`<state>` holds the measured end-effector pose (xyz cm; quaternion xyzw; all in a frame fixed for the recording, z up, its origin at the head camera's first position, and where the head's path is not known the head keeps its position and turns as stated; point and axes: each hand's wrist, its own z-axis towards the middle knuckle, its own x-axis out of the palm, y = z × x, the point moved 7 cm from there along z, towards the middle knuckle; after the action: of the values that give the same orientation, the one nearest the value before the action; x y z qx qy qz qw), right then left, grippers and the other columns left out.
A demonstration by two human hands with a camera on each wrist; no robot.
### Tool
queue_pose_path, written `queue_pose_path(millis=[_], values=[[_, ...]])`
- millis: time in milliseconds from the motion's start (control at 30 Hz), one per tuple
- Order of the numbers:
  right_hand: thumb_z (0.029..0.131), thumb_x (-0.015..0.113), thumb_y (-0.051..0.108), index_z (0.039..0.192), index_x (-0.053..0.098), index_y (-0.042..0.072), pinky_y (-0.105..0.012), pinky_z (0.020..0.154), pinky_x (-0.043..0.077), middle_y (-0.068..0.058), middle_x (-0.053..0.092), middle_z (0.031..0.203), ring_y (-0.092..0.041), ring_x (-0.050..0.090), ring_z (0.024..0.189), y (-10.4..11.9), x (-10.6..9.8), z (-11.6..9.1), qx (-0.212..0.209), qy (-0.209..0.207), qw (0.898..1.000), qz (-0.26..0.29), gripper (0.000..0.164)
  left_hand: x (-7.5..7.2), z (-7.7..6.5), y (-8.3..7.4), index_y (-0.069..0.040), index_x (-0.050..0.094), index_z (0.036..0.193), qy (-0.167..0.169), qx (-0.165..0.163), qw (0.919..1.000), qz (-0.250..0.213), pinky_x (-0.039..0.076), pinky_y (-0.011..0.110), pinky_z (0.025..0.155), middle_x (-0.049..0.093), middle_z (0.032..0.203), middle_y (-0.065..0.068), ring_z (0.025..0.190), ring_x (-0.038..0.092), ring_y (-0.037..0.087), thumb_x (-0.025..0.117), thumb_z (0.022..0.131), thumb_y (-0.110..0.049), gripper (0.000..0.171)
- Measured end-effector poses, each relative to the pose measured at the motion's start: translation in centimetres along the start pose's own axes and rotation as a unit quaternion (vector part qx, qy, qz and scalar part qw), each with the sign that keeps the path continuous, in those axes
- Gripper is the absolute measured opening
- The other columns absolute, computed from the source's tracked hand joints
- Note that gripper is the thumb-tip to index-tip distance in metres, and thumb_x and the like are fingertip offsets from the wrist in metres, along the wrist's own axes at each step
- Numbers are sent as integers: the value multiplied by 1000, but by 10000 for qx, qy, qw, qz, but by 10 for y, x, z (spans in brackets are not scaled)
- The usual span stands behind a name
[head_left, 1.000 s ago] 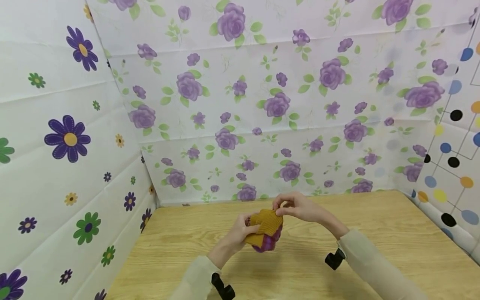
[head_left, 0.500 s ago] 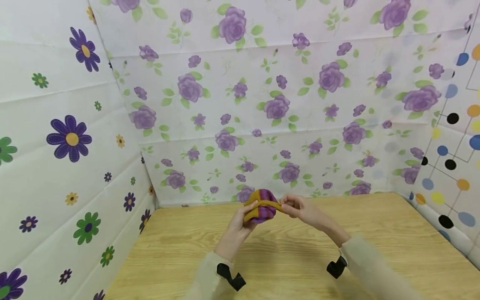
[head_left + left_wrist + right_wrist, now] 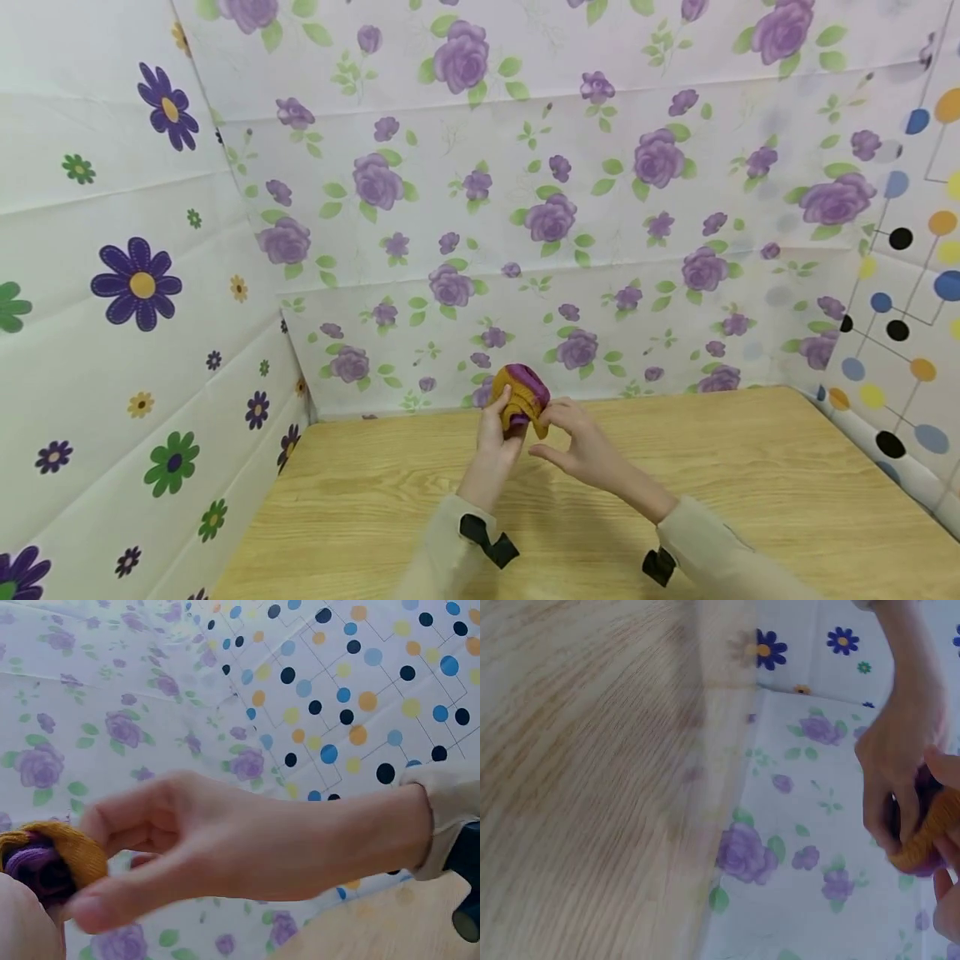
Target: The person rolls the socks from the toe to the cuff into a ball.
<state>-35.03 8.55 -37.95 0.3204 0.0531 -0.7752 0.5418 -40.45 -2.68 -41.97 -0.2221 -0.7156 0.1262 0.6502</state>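
A bundled pair of socks (image 3: 504,385), mustard ribbed with purple and magenta parts, is held up over the far part of the table. My left hand (image 3: 492,442) grips it from the left, thumb along the near side. At its right side, my right hand (image 3: 588,448) has curled fingers on the mustard cuff and its thumb stands lower. The left wrist view shows the cuff of the socks (image 3: 84,856) turned round a purple inside, close by the right thumb and fingers. In the right wrist view, both hands meet around the socks (image 3: 922,844) at the right edge.
The wooden table (image 3: 360,500) lies below the hands. A floral sheet (image 3: 420,208) hangs along its back edge, with a daisy-print sheet (image 3: 67,375) at the left and a dotted sheet (image 3: 900,367) at the right. Each wrist wears a black camera strap (image 3: 487,542).
The socks have risen and turned, and the cuff has gone from lying flat, to stretched out rightward, to wrapped round the bundle. The right hand has spread its thumb away from the fingers.
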Motion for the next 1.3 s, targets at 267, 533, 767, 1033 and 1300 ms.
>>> queue_pose_path(millis=[267,533,767,1033,1300], values=[[76,80,5,84,52,8,-24,65,34,-2,52,77,-7,40,73,-18,-18,11,680,-516,9962,183,29,-11,-4,8,-4,50,127,203,-805,9827,1656,54,30,88,65,93,5,85,63,15,70,89,-30,51],[97,55,7,89,48,5,-27,67,45,-5,48,85,-10,48,77,-41,-16,2,2041,739,9449,2449,11,-16,-7,6,-4,43,141,1606,-966,9022,3886,35,50,110,53,133,15,116,53,20,65,92,-33,61],[101,47,8,92,44,-1,-26,59,47,-7,51,82,-10,52,69,-44,-8,-3,2589,1159,9019,3258,13,-2,-13,5,-17,50,141,2594,-289,7996,5408,52,35,93,59,131,12,110,62,19,71,88,-27,58],[101,44,5,90,44,-2,-27,58,43,-8,45,80,-15,43,65,-42,-6,-2,2624,1243,9071,3047,13,7,-14,5,-17,60,132,2272,861,7574,6061,56,30,82,65,122,10,102,65,18,73,87,-21,47],[104,38,14,92,44,-2,-32,68,44,-17,50,90,-24,50,76,-32,-12,-5,2028,1311,9206,3068,21,10,-12,9,-7,65,121,1527,1717,7165,6587,55,26,69,69,108,13,88,66,16,73,86,-23,39]])
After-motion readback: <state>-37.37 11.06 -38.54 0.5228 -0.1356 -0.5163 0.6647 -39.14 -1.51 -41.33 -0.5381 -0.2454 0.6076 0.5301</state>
